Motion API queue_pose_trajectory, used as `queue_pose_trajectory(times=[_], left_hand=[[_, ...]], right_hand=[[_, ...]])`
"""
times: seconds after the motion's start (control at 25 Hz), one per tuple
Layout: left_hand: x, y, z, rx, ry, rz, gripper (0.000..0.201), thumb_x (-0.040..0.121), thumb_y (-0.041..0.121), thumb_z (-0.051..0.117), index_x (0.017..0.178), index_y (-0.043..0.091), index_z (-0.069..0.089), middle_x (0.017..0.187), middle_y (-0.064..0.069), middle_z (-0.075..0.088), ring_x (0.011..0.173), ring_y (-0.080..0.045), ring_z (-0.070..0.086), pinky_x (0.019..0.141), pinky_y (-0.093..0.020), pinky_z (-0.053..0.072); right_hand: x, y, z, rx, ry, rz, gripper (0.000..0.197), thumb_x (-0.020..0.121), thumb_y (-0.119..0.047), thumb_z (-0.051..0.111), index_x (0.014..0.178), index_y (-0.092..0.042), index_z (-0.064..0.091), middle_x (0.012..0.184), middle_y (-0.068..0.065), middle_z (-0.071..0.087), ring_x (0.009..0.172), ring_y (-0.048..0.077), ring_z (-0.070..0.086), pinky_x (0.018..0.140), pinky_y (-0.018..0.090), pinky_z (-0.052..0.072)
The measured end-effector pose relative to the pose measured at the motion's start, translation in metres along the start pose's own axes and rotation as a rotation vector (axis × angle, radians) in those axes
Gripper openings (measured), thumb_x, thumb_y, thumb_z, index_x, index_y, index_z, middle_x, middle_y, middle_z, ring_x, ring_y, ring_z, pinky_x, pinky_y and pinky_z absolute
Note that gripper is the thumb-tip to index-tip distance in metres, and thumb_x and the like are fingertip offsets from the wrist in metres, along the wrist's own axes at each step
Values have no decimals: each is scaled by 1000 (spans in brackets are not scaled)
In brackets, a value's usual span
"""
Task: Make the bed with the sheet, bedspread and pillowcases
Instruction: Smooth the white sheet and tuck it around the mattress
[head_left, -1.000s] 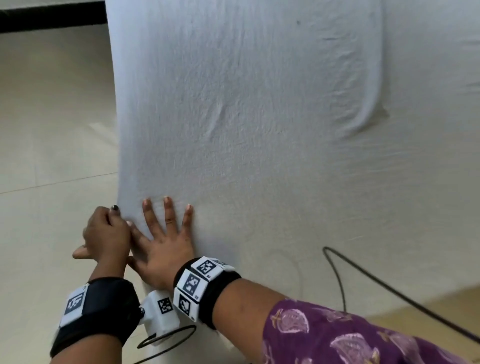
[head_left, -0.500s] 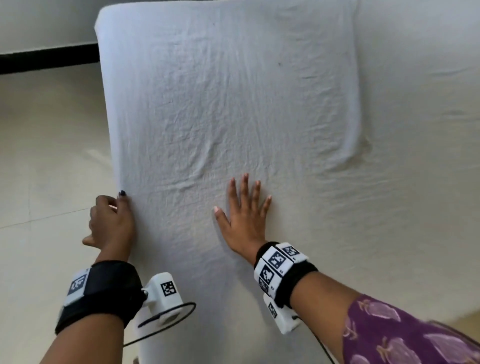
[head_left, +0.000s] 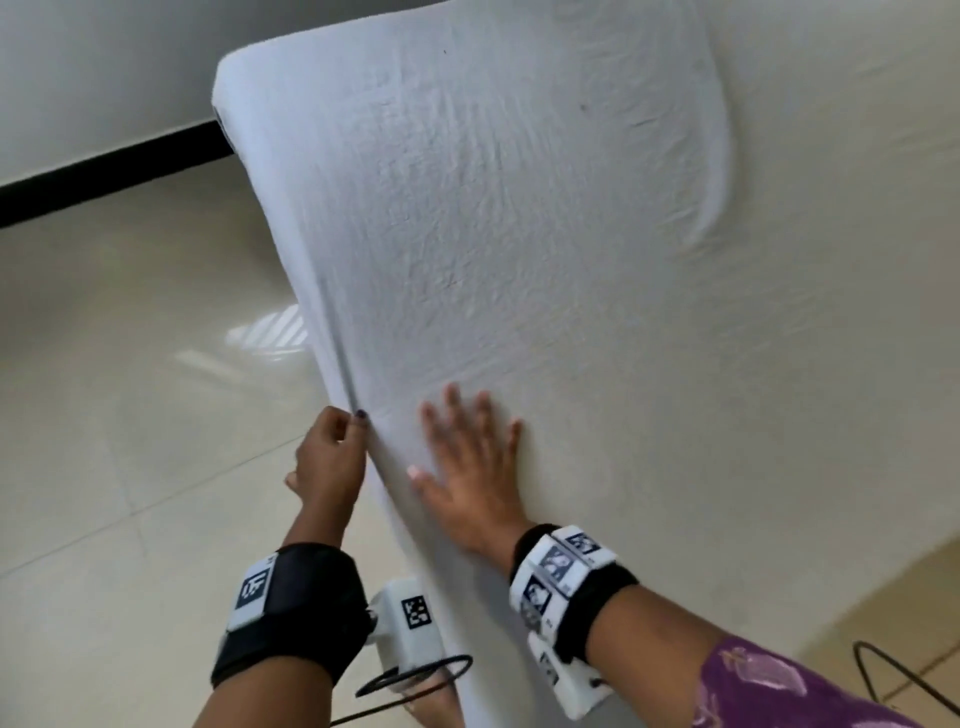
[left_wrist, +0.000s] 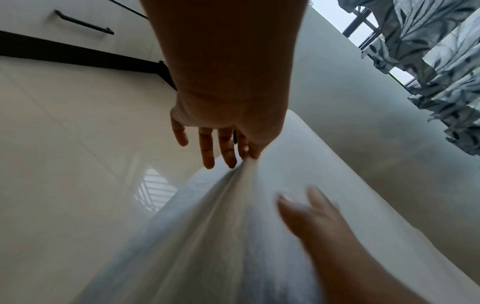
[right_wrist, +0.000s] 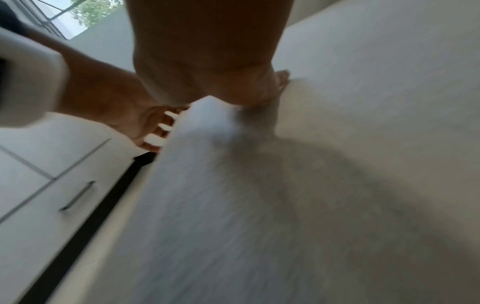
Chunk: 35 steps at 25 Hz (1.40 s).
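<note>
A white sheet (head_left: 519, 218) covers the bed and hangs over its left side. My left hand (head_left: 332, 457) is at that left edge and pinches a fold of the sheet (left_wrist: 233, 185) between thumb and forefinger, pulling it taut; the other fingers hang loose. My right hand (head_left: 467, 467) lies flat on top of the sheet with fingers spread, just right of the left hand, blurred with motion. In the right wrist view the right hand (right_wrist: 259, 90) presses the sheet (right_wrist: 311, 185) near the bed's edge, and the left hand (right_wrist: 145, 127) shows beside it.
Pale glossy floor tiles (head_left: 130, 389) stretch left of the bed. A white wall with a black skirting (head_left: 104, 171) runs at the back left. Cupboard doors with a dark handle (left_wrist: 83, 22) and patterned curtains (left_wrist: 441, 72) at a window show. A black cable (head_left: 878, 670) lies at the lower right.
My right hand has slid back left across the sheet toward the left hand at the edge. The left hand keeps its pinch. My view has tilted, showing the bed's far corner.
</note>
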<state>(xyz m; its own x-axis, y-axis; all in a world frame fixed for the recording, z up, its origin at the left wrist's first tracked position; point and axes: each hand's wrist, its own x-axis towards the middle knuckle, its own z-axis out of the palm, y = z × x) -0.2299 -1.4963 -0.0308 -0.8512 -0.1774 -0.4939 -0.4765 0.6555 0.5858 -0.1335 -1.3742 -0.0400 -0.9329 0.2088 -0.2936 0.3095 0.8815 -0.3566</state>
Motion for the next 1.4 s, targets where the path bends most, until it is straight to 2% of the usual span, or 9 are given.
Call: queue_pose_trajectory(times=[0.16,0.32,0.52,0.76,0.88,1.04,1.2,1.32,1.4], left_hand=[[13,-4,-4,-3,-138,77,29,99,44,42,85,19,49,90,4,62,91,-24,51,99,-46,29],[17,-4,1,14,-138,142,36,100,33,42,69,19,30,72,5,46,78,-26,45,83,-40,34],[25,4,-10,81,-231,144,37,99,32,45,68,17,31,67,3,43,74,-25,43,80,-39,32],[62,39,-41,44,-190,149,32,96,46,44,79,19,50,89,-2,66,88,-28,57,99,-54,40],[88,70,-47,31,-153,127,30,96,46,41,82,21,48,94,-4,65,93,-29,56,101,-53,39],[135,100,-41,6,-53,89,34,97,47,40,92,15,50,89,-2,58,97,-32,57,100,-50,40],[190,126,-24,24,83,39,38,94,53,41,96,15,45,102,-13,58,102,-36,56,98,-49,41],[225,140,-18,18,187,70,40,94,53,40,96,13,46,112,-19,59,107,-38,54,100,-51,35],[232,140,-19,59,257,145,33,97,41,39,93,9,48,111,-21,58,107,-38,52,99,-51,29]], right_hand=[[17,12,-5,25,-94,174,81,76,-70,4,143,-35,-23,149,-3,-38,138,21,-36,107,43,-29],[21,9,-4,29,-174,183,82,74,-72,3,141,-36,-29,143,-6,-46,131,16,-46,99,38,-37],[24,8,-6,30,-197,200,82,73,-74,2,139,-39,-31,145,-5,-45,130,16,-46,99,38,-36],[30,-14,-30,5,-251,178,82,74,-79,-6,136,-35,-37,143,0,-49,128,27,-49,99,46,-36],[73,-36,-49,23,-173,153,78,79,-76,-6,136,-32,-36,144,0,-47,130,26,-47,103,49,-33],[154,-24,-73,65,-58,359,75,95,-62,16,147,-23,-22,143,1,-43,136,30,-37,107,53,-24],[200,22,-88,35,-38,577,74,95,-62,15,148,-23,-20,153,4,-34,139,33,-33,109,58,-20],[206,18,-74,35,4,485,69,93,-61,10,148,-28,-16,157,4,-24,142,37,-23,110,63,-12],[204,-13,-57,-22,48,359,68,93,-56,16,152,-27,3,160,7,-3,144,42,-4,109,65,-1]])
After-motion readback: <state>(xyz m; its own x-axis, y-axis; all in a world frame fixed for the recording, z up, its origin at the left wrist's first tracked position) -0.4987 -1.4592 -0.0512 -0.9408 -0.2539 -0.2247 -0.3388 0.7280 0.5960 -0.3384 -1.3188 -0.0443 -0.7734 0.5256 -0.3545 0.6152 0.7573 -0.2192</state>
